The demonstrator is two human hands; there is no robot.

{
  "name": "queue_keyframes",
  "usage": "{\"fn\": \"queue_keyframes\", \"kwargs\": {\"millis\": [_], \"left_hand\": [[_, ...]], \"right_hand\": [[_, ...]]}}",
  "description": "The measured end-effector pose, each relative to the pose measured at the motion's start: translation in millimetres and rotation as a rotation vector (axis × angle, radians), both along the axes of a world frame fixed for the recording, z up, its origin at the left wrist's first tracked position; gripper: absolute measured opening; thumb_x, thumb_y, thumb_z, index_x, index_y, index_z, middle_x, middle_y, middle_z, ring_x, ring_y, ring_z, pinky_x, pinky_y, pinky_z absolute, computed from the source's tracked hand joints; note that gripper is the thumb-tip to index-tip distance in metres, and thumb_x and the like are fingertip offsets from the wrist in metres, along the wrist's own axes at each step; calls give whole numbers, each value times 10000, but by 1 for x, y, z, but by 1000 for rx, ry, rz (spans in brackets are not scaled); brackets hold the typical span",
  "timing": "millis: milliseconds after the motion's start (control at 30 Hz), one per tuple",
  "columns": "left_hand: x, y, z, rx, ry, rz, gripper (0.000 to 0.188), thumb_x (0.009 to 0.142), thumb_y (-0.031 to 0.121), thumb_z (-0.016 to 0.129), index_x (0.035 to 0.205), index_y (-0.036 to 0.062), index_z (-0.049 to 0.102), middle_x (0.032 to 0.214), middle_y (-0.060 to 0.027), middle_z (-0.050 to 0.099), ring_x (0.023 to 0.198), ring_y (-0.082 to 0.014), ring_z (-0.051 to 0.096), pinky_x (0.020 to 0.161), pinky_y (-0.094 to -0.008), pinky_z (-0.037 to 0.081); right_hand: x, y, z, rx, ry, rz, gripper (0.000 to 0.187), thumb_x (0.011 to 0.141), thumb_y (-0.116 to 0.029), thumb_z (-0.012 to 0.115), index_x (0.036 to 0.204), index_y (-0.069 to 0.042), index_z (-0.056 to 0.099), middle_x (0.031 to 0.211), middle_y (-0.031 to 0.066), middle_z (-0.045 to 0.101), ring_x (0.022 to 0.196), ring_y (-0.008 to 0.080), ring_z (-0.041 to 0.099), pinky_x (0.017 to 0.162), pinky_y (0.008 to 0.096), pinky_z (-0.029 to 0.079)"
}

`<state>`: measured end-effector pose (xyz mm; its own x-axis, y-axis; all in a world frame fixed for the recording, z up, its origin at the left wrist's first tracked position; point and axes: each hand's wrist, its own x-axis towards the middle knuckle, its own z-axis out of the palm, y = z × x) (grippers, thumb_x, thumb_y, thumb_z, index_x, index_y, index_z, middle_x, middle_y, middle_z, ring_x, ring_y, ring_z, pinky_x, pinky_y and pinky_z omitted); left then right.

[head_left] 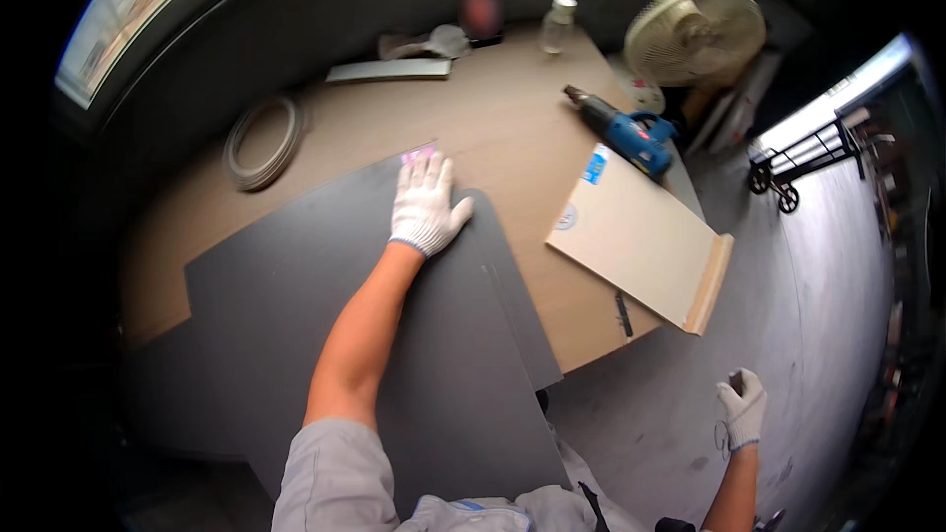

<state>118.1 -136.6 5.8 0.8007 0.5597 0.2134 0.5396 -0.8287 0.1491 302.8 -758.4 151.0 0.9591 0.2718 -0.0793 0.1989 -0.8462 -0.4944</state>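
Note:
My left hand (427, 205), in a white knitted glove, lies flat with fingers stretched out on a large dark grey panel (296, 305). Its fingertips reach a pink label (418, 152) at the panel's far corner. A second dark grey panel (507, 281) shows along the right edge, partly covered by the first. Off to the right, over the floor, my gloved right hand (745, 409) is closed around a small dark thing that I cannot make out. A thin dark loop hangs beside that wrist.
On the wooden table (503, 138) are a coil of pale strip (264, 145), a blue heat gun (623, 133), a cream board (636, 236), a black cutter-like tool (624, 315) and a glass jar (558, 26). A fan (696, 34) stands behind; a hand truck (803, 166) is on the floor.

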Motion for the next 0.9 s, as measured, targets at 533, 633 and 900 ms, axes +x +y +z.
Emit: {"fn": "queue_keyframes", "kwargs": {"millis": [533, 633, 900], "left_hand": [[-11, -180, 111, -613, -551, -167, 447, 810, 332, 872, 1094, 18, 727, 916, -137, 701, 922, -277, 663, 876, -405, 516], [7, -303, 201, -943, -373, -354, 480, 797, 378, 923, 1058, 11, 760, 763, -99, 712, 710, -185, 713, 692, -333, 583], [-52, -252, 180, -1432, -487, 125, 232, 1002, 218, 711, 944, -7, 723, 751, -27, 671, 646, -101, 610, 604, -266, 496]], "right_hand": [[8, 150, 89, -151, -220, 490, 363, 853, -332, 781, 1095, -69, 719, 859, 192, 761, 800, 382, 760, 732, 460, 602], [-20, 163, 64, -273, -249, 615, 267, 861, -292, 760, 1029, -97, 690, 877, 170, 752, 809, 394, 747, 710, 493, 591], [-71, 211, 91, 116, 179, 1021, 348, 817, -230, 737, 1117, -55, 730, 981, 224, 762, 936, 373, 760, 833, 452, 609]]}}
